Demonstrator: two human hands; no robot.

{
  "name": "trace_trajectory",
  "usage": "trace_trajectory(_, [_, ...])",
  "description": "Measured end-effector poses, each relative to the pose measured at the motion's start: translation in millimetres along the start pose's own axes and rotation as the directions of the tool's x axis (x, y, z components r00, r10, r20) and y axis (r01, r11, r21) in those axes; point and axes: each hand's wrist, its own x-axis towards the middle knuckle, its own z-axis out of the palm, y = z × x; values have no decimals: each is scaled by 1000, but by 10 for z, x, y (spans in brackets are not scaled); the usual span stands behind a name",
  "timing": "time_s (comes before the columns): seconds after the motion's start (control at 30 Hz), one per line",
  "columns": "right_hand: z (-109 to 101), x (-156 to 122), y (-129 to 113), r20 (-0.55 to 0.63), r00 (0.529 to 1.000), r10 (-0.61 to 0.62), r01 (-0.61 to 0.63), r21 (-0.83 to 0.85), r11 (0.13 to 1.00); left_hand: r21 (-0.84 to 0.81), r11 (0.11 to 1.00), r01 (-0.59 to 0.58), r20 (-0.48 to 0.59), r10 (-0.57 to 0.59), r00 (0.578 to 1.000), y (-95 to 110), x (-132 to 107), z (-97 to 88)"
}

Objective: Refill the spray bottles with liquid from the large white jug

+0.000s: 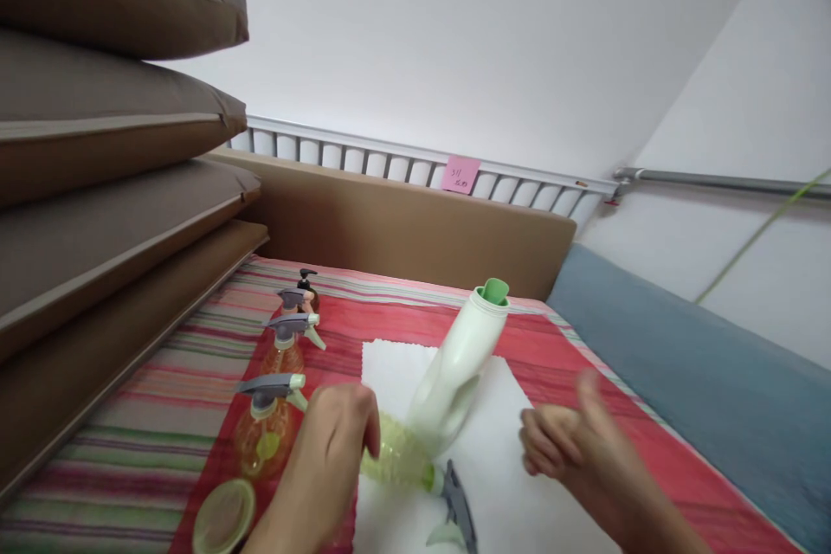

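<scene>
My left hand [334, 441] is closed at the base end of a spray bottle [397, 454] with a yellow-green body; its fingertips are mostly hidden. Blurred, the bottle tips over sideways, its grey trigger head pointing lower right. Right behind it, over the white sheet [512, 459], a tall white bottle [454, 363] leans to the right, with a green piece [494, 291] in its mouth. To the right, apart from both bottles, my right hand [571, 441] has its fingers curled and its thumb raised; I see nothing in it.
Along the left stand an orange spray bottle [260, 441], another spray bottle [284, 355] and a dark pump bottle [308, 286]. A round lidded container [224, 515] is at the front left. Stacked brown cushions [117, 182] rise at left; a brown board [402, 225] closes the back.
</scene>
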Motion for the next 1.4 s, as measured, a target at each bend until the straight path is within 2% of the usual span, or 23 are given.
trace_trajectory(0.03, [68,83,13,62,992,110,-116,89,989,74,995,65,66,-70,995,-51,112,91])
trace_trajectory(0.1, [140,205,50,81,974,214,-225,184,957,164,977,140,196,-171,966,-138,266,233])
trace_trajectory(0.17, [142,258,80,45,969,244,-248,209,946,201,966,164,251,-212,944,-196,329,295])
trace_trajectory(0.23, [116,259,90,10,969,248,-245,200,949,197,963,182,239,-227,944,-226,339,291])
trace_trajectory(0.43, [68,172,97,-63,975,212,-207,83,975,147,943,298,219,-325,920,-307,363,294])
trace_trajectory(0.57, [-21,114,173,-130,991,36,-51,-116,992,84,877,473,246,-478,843,-435,357,403])
trace_trajectory(0.67, [-101,105,226,-178,983,-55,24,-171,985,51,855,516,266,-510,818,-523,332,458])
trace_trajectory(0.8, [-131,141,242,-273,962,30,-56,-89,994,-13,882,471,274,-450,850,-598,340,470])
trace_trajectory(0.9, [-104,136,230,-269,960,75,-90,-45,995,-46,921,387,223,-369,902,-618,358,459])
trace_trajectory(0.97, [-75,105,221,-245,967,72,-80,-21,997,-31,936,350,213,-336,917,-607,356,451])
trace_trajectory(1.17, [-3,74,209,-202,971,128,-122,42,992,86,907,413,257,-421,870,-526,329,429])
trace_trajectory(1.3, [4,151,271,-179,953,244,-222,135,966,98,897,432,256,-442,860,-544,339,425])
trace_trajectory(1.4, [9,166,315,-171,942,287,-261,162,952,113,889,444,238,-458,856,-586,344,421])
